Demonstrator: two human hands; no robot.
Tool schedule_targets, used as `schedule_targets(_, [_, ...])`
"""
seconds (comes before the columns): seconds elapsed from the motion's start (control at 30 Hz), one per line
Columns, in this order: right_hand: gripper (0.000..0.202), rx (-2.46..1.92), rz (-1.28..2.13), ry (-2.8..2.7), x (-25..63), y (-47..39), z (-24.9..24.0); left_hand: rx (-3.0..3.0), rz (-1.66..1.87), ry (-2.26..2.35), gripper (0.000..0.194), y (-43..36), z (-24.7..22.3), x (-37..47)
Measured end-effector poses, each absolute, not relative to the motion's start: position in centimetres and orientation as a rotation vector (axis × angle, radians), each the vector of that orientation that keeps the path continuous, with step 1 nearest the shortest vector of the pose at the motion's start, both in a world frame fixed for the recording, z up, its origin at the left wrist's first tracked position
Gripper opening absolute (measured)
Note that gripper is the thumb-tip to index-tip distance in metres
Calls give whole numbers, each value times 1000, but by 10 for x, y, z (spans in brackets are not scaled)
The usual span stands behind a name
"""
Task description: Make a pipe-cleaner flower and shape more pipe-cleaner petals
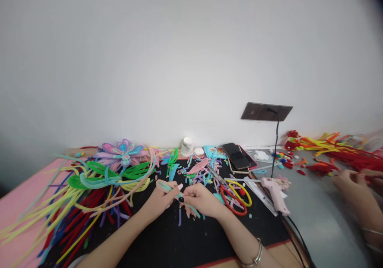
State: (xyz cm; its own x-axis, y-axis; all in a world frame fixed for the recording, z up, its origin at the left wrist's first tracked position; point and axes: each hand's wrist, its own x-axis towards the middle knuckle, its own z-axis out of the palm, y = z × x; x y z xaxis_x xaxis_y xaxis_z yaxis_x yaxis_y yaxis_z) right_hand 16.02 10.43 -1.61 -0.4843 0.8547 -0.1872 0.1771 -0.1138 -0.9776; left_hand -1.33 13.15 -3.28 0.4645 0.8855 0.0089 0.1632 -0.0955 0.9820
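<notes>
Over the black mat (176, 246), both hands meet near the middle. My left hand (163, 198) pinches a petal-like loop of pink and mint pipe cleaner (163, 186), its rounded end pointing up and left. My right hand (199, 199) is closed at the lower part of the same piece, where a mint strand sticks out below the fingers. A short purple strip (180, 217) lies on the mat just below the hands. Cut pipe-cleaner bits (206, 180) are scattered behind my right hand.
Pipe cleaners (89, 200) and a pastel flower (124, 154) lie left. Scissors (233, 198), a phone (236, 156) and a glue gun (277, 196) with its cord are right. A paper cup (187, 146) stands by the wall. Another person's hands (356, 188) work at far right.
</notes>
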Motion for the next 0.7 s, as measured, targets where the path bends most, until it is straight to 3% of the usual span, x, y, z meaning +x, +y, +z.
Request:
schedule_targets(0.4, [39,-1045,1709,-1664,163,103,-13,1568,694,975,47,123,-29,-14])
schedule_targets(0.7, [26,-1104,1631,-1642,165,107,-16,1479,883,984,46,133,-30,-18])
